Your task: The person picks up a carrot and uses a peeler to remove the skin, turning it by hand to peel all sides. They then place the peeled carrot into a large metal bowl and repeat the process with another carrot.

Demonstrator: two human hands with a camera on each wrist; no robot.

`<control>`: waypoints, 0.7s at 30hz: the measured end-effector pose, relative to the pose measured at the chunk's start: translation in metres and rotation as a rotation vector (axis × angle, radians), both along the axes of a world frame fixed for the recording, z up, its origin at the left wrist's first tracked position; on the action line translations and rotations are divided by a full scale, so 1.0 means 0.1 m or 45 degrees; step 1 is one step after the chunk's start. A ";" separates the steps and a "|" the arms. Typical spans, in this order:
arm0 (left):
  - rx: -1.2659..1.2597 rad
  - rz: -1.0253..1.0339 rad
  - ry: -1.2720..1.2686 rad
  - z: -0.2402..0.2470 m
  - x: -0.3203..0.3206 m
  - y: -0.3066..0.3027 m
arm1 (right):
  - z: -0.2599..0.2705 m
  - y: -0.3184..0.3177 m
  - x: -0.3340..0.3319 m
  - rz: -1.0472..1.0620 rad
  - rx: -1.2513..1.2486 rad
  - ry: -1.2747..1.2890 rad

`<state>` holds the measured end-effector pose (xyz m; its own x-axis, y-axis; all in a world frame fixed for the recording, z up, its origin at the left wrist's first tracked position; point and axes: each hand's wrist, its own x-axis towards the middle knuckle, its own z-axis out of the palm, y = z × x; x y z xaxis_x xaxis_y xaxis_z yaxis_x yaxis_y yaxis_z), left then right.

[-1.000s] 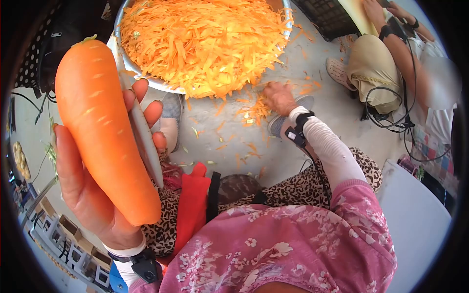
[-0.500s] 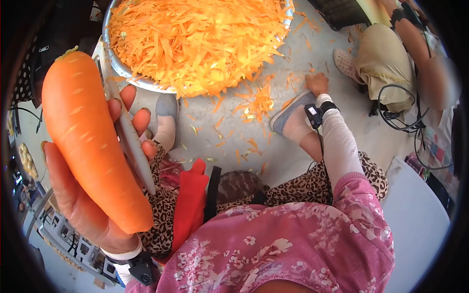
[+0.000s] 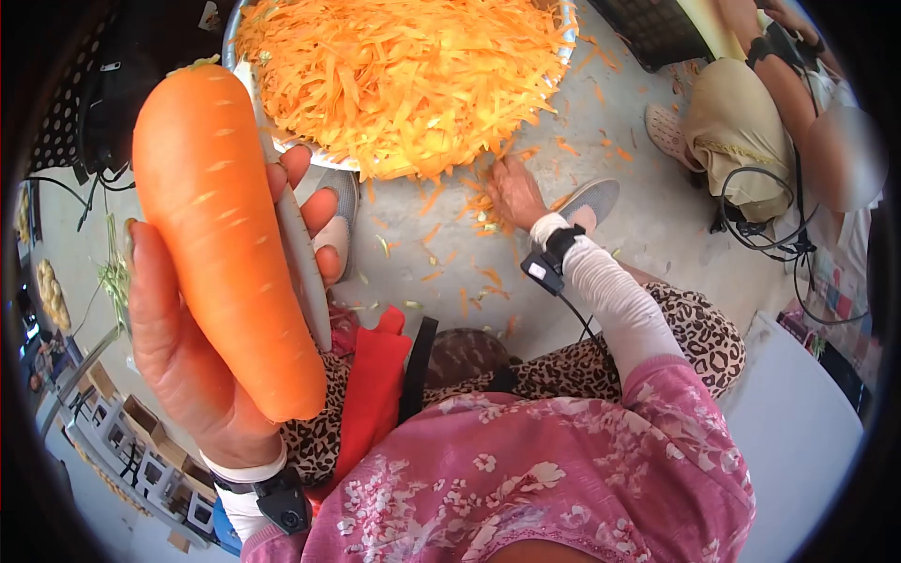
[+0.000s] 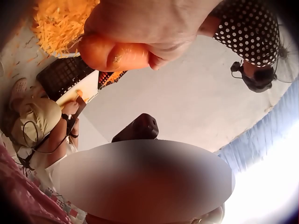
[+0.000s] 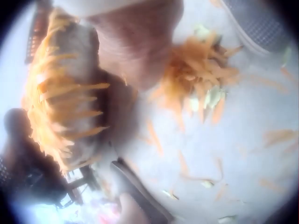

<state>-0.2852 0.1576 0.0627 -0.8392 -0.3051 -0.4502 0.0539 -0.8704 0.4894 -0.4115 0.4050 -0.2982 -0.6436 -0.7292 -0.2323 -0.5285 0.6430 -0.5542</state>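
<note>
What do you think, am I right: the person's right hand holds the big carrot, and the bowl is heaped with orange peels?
Not quite: the left hand holds the big carrot, as the head view shows. The right hand is down near the floor. The bowl is heaped with orange peels, just as you say.
</note>
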 end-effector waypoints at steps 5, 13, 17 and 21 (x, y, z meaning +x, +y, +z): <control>-0.048 -0.031 0.024 0.01 0.02 -0.05 | 0.08 -0.26 -0.27 -0.102 0.133 0.274; -0.008 -0.039 0.022 0.04 0.07 -0.08 | -0.20 0.19 -0.07 0.155 0.144 -0.107; 0.005 -0.035 0.026 0.06 0.11 -0.07 | 0.30 0.13 0.24 0.155 0.419 -0.220; -0.001 -0.026 0.010 0.07 0.14 -0.08 | 0.31 0.05 0.46 0.162 0.562 -0.118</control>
